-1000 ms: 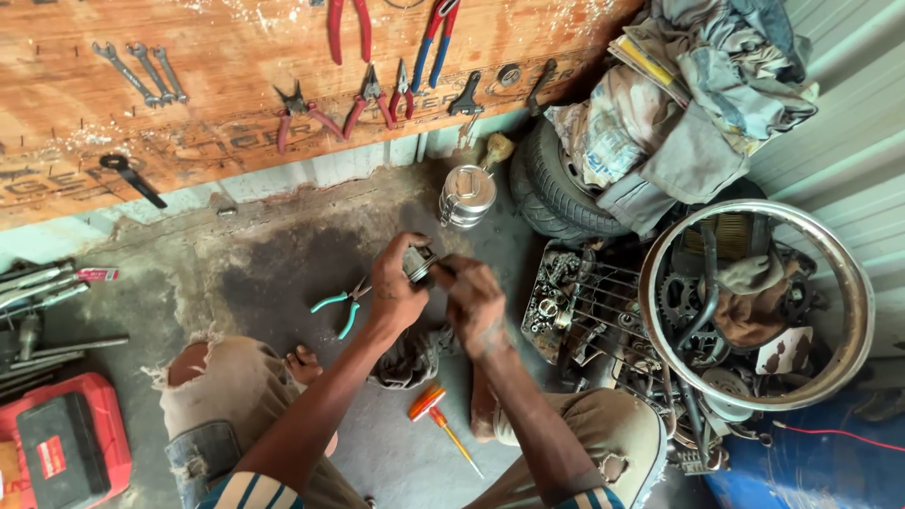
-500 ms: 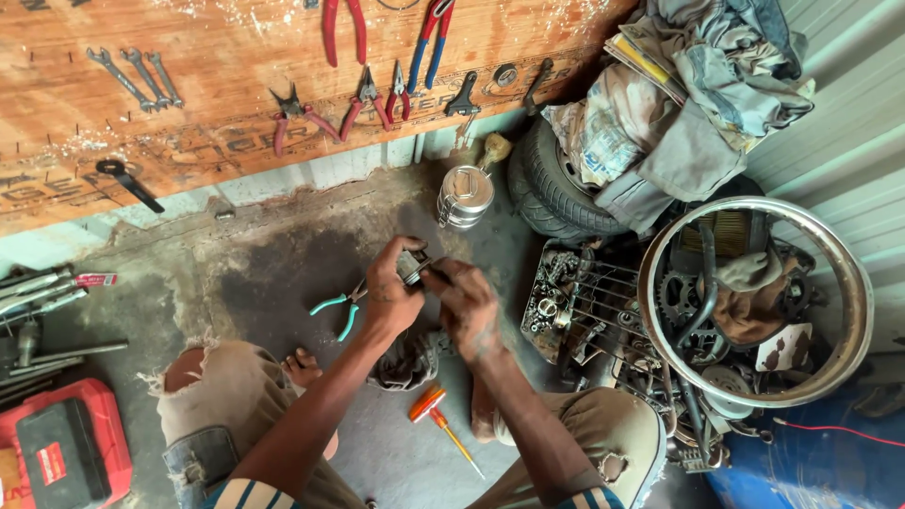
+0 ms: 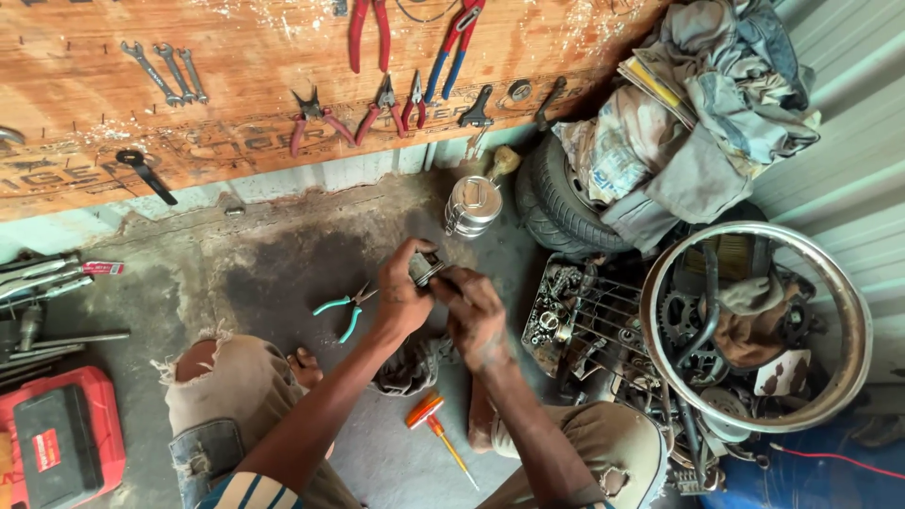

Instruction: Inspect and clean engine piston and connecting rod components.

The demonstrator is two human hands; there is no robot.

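You're mid-job: both your left hand and right hand are closed on the small metal part above the floor, with pliers and screwdriver lying unused nearby.

Stained concrete floor, wooden tool board, corrugated wall.

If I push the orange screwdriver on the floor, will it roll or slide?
The screwdriver would probably roll: its orange handle looks rounded and its shaft is thin. It likely feels light and stiff, being small with a straight shaft. The concrete floor looks rough and stained, so it may not slide far.
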